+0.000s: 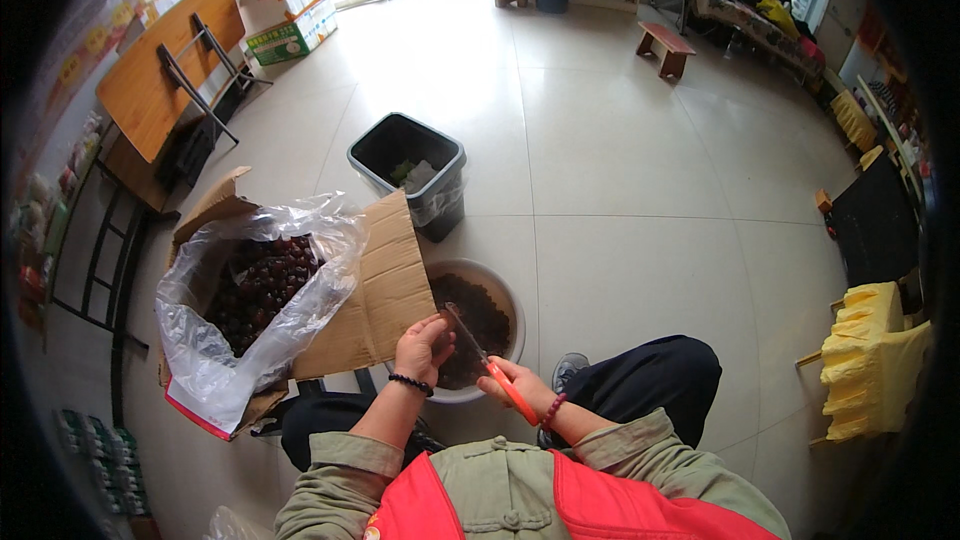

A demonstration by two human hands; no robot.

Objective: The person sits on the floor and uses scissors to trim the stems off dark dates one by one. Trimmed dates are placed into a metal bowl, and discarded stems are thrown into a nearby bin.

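My right hand (517, 388) is closed on the orange handle of a pair of scissors (511, 392), whose blades point up and left to the fingers of my left hand (424, 349). Those fingers pinch something small and dark, too small to name, at the blade tips. Both hands are over a round basin (520, 315) on the floor, partly filled with dark brown pieces. To the left, a cardboard box (382, 289) lined with a clear plastic bag (262, 367) holds many dark red, glossy fruits (274, 274), perhaps dates. One box flap reaches over the basin's left edge.
A dark waste bin (442, 221) with a clear liner stands beyond the basin. A folded table (161, 79) leans at the left, near stacked cartons (289, 37). A small wooden bench (666, 41) is farther off, and a yellow-covered stool (862, 360) stands at the right.
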